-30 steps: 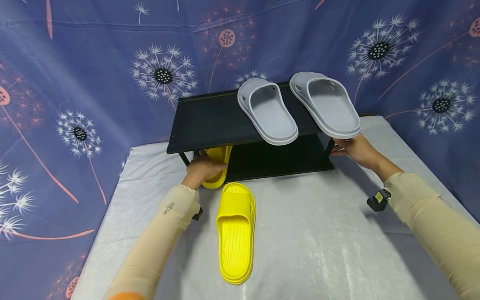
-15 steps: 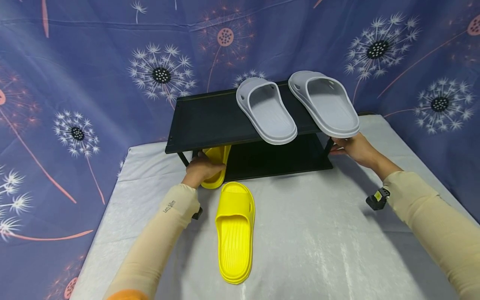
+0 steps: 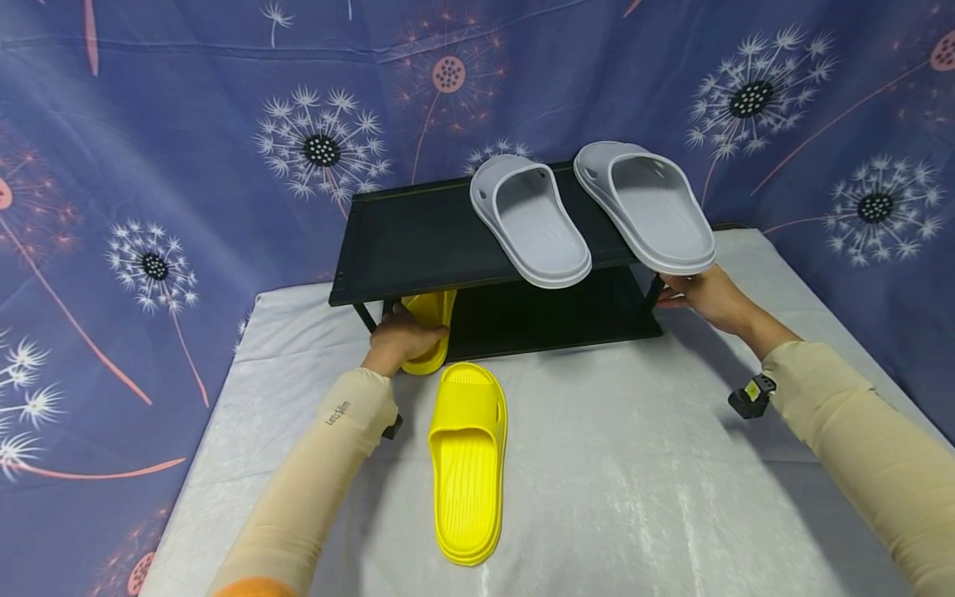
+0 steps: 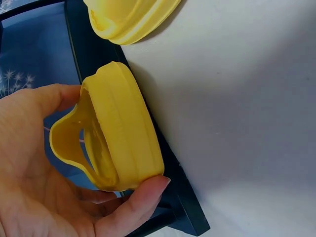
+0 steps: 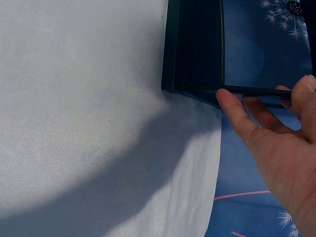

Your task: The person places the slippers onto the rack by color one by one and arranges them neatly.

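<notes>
My left hand [image 3: 403, 338] grips a yellow slide sandal [image 4: 123, 128], thumb and fingers on either side of it. That slide lies at the left end of the black shoe rack's [image 3: 418, 240] lower shelf, its end jutting past the front edge; the upper shelf hides its far part. A second yellow slide [image 3: 468, 473] lies on the cloth in front of the rack. At the rack's right end my right hand [image 3: 709, 300] holds the side post [image 5: 256, 91] between thumb and fingers. Two grey clogs [image 3: 539, 224] sit above on the right half of the upper shelf.
Pale grey cloth [image 3: 619, 464] covers the surface under the rack. Close behind hangs a blue curtain [image 3: 224, 99] printed with dandelions. The lower shelf [image 3: 552, 319] extends rightward from the gripped slide, beneath the overhanging upper shelf.
The yellow slide under my left hand has shifted slightly left and back on the lower shelf. My right hand stays on the rack post; the other footwear has kept its place.
</notes>
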### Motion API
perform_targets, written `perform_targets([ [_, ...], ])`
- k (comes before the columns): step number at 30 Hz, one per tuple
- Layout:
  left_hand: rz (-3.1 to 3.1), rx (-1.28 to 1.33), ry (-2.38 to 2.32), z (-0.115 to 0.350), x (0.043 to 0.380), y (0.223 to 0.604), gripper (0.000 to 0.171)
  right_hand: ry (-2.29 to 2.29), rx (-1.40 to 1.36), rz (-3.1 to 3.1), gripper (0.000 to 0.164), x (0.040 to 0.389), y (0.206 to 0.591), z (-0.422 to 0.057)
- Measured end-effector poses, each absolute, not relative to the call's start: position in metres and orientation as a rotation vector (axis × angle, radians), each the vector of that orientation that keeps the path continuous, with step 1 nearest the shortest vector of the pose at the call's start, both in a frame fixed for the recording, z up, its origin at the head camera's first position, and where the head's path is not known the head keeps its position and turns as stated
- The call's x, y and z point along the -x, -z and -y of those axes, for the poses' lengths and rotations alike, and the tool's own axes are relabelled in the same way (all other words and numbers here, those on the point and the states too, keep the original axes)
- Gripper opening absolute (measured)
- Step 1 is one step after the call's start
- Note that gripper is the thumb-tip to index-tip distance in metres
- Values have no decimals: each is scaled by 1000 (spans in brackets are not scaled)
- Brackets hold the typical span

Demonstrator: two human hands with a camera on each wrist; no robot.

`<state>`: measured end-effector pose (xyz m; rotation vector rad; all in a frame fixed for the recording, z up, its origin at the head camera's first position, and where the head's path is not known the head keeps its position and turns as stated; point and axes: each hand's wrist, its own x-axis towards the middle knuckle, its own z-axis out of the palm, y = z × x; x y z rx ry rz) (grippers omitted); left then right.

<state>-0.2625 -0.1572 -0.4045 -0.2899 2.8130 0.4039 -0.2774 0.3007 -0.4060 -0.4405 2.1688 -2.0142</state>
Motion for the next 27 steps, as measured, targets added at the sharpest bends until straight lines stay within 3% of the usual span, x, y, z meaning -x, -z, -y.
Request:
perform_targets([
  [27, -2878, 295, -260, 153, 238, 387, 106, 2129, 455, -2062, 36, 276, 408, -300],
])
